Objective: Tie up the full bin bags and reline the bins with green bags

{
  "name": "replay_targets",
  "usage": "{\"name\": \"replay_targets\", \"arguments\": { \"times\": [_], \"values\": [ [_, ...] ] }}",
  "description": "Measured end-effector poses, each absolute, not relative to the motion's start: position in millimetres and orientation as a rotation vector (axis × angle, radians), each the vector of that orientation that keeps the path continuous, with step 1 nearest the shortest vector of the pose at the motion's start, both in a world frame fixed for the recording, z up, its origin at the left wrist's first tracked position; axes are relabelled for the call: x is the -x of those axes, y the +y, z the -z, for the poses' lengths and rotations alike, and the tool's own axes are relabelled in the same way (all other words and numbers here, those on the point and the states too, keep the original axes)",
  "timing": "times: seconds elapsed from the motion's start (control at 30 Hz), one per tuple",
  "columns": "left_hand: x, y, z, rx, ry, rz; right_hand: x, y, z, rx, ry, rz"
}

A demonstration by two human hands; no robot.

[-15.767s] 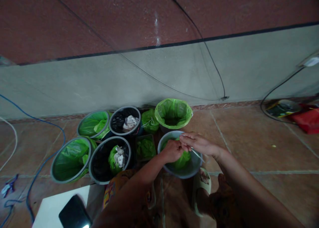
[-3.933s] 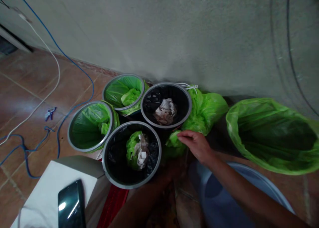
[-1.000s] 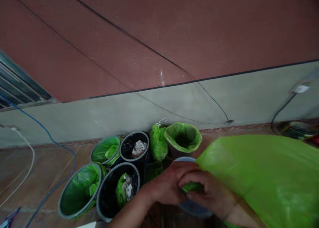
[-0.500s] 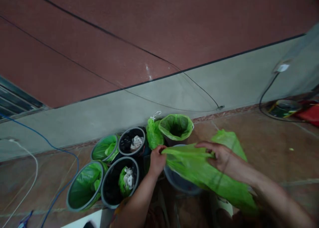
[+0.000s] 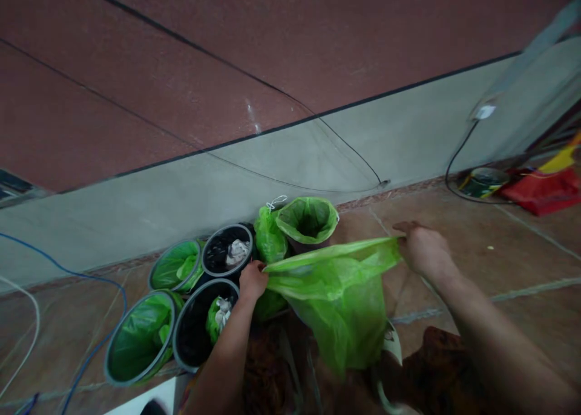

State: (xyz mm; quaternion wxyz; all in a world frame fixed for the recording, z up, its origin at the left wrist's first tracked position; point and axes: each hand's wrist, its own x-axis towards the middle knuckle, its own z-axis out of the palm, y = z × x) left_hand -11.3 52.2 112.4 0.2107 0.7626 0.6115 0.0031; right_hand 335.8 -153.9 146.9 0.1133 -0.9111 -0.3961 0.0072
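Between my two hands a thin green plastic bag (image 5: pixel 340 300) is stretched wide by its top edge and hangs down. My left hand (image 5: pixel 253 280) pinches the left corner of the edge, beside the bins. Out to the right, over the tiles, my right hand (image 5: pixel 426 251) grips the other corner. Just behind the bag stand a bin lined in green (image 5: pixel 308 221) and a tied green bag (image 5: pixel 271 236) with white string. The hanging bag covers the floor area in front of them.
On the left are two green-lined bins (image 5: pixel 140 339) and two black-lined bins (image 5: pixel 184 336) with crumpled contents. A blue cable (image 5: pixel 97 345) crosses the floor. By the wall at right lie a tin (image 5: pixel 483 182) and a red bag (image 5: pixel 547 191).
My right hand has moved right and pulled the bag's edge out taut, so the bag now hangs spread. The grey-rimmed bin beneath it is now hidden. The view has shifted right.
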Motion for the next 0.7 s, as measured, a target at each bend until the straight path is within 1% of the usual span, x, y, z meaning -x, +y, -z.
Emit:
{"name": "replay_targets", "arguments": {
  "times": [0.13,0.3,0.43,0.57,0.7],
  "values": [
    [20,59,-99,-1.959,1.745,-0.038,-335,-151,-141,2.788,-1.149,-0.178],
    [11,55,-85,-1.377,1.717,-0.207,-329,-141,-150,2.817,-1.142,-0.287],
    [-5,44,-80,-1.123,1.598,-0.326,-316,-135,-150,2.824,-1.256,-0.367],
    [-18,25,-68,-1.136,1.416,-0.345,-307,-131,-141,2.777,-1.409,-0.459],
    [-22,3,-45,-1.374,1.216,-0.211,-306,-127,-140,2.764,-1.418,-0.569]
  ]
}}
